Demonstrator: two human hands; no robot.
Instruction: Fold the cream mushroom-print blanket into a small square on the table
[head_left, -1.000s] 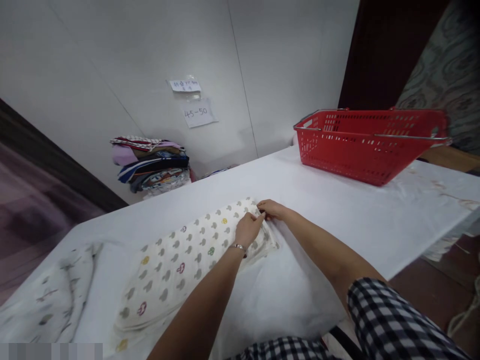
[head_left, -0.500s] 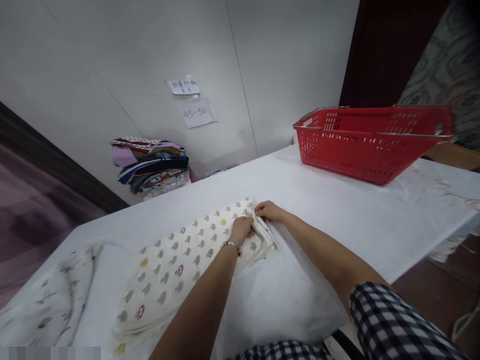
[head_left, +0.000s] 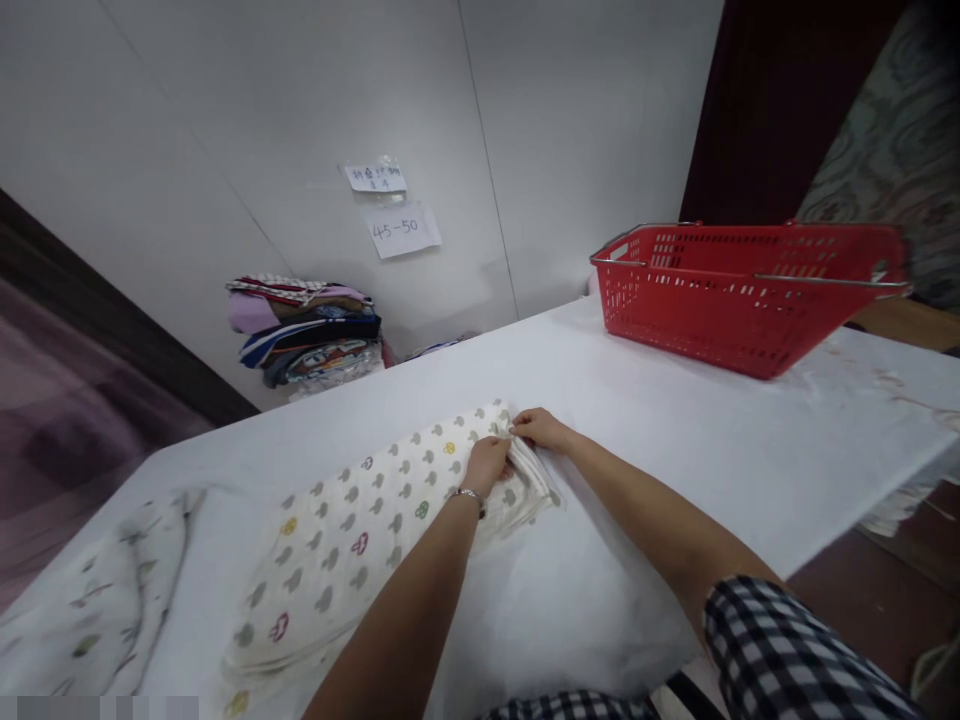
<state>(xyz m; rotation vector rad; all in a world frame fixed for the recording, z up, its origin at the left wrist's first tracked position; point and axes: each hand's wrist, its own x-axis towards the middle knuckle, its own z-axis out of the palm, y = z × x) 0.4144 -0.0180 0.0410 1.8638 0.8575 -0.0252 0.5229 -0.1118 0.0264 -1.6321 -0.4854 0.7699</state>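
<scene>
A cream cloth printed with grey, yellow, red and green mushroom shapes lies folded in layers on the white-covered table. With its fingers closed, my left hand grips the folded layers near the cloth's right end. Just beyond it, my right hand pinches the same end at its far corner. The fingertips of both hands are close together, and the fabric between them is bunched. Part of the cloth is hidden behind my left forearm.
A red plastic basket with metal handles stands at the back right. Another patterned white cloth lies at the left edge. Against the wall is a pile of folded clothes, below paper signs. Sheer pink fabric hangs at far left.
The view has shifted slightly, so everything sits a little lower. Both hands keep their hold on the cloth's right end, with hardly any movement.
</scene>
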